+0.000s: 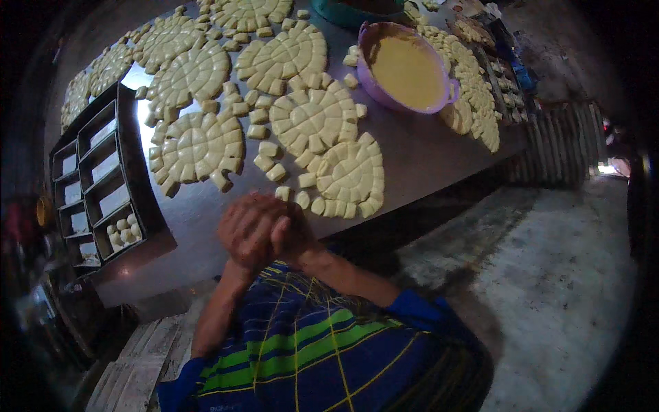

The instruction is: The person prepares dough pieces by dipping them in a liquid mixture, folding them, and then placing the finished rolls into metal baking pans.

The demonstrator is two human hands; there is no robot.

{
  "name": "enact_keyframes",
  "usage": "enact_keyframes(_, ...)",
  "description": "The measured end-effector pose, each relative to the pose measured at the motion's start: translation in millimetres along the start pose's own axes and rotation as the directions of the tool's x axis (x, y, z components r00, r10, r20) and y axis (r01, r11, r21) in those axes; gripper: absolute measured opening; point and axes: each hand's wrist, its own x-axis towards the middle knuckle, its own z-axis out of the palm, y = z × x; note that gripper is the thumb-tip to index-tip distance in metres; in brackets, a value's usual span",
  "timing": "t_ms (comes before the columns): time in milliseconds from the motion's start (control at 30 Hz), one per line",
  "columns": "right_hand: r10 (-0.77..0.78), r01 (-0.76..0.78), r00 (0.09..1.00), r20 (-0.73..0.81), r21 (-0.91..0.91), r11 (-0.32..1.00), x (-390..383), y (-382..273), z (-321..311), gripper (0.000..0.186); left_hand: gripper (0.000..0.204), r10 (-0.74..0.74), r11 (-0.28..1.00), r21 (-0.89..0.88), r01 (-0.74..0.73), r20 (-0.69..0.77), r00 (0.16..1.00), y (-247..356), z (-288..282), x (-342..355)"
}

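My left hand (245, 230) and my right hand (296, 237) are pressed together, closed, at the near edge of the table. Whatever may lie between them is hidden. Just beyond them, small loose dough pieces (276, 172) lie on the metal tabletop (415, 154). Flattened rounds of pale dough cut into segments spread over the table, including one round (351, 177) to the right of my hands and another (197, 150) to their left. At the left edge stands a dark compartment tray (110, 172); its nearest compartment holds several dough balls (124, 232).
A purple basin (364, 72) of yellowish, thick-looking contents sits at the far right of the dough. Behind it is a green basin (336, 14), partly cut off. More dough pieces (473, 82) run along the right side. Concrete floor (535, 275) stretches to the right.
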Motion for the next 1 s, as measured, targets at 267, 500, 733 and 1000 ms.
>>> enact_keyframes(267, 0.202, -0.206, 0.978, 0.052, 0.393, 0.896, -11, -46, -73, 0.041, 0.057, -0.336, 0.536, -0.736, 0.414, 0.264, 0.904, 10, 72, 16)
enact_keyframes(500, -0.15, -0.125, 0.972, -0.183, -0.935, 0.331, 76, -273, -229, 0.026, 0.027, -0.657, 0.323, -0.517, 0.793, 0.481, 0.581, -14, 60, -16)
enact_keyframes(733, 0.366, 0.092, 0.93, -0.022, -0.952, -0.292, 146, -294, -313, 0.021, 0.018, -0.805, 0.338, -0.52, 0.785, 0.272, 0.527, -37, 34, -36)
enact_keyframes(1000, 0.613, 0.024, 0.783, -0.105, -0.98, -0.198, 165, -304, -338, 0.024, 0.02, -0.87, 0.286, -0.536, 0.794, 0.202, 0.45, -29, 32, -51)
